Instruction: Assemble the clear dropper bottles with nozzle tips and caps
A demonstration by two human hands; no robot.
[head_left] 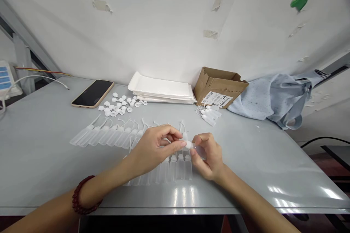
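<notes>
My left hand (157, 145) and my right hand (207, 156) meet above the grey table (41, 153), both pinched on one small clear plastic bottle (197, 150) with a white cap (188, 144). The left fingers grip the cap end. The right fingers wrap the bottle's body. Directly beneath the hands lies a row of similar clear bottles (175, 169). A longer row of bottles (106, 136) with tethered caps lies to the left. A dark red bead bracelet (79, 196) circles my left wrist.
Several loose white caps (120, 103) lie behind the rows, next to a phone (92, 93). A stack of white trays (161, 89), an open cardboard box (220, 87), a few capped bottles (209, 114) and a light blue cloth (276, 98) line the back.
</notes>
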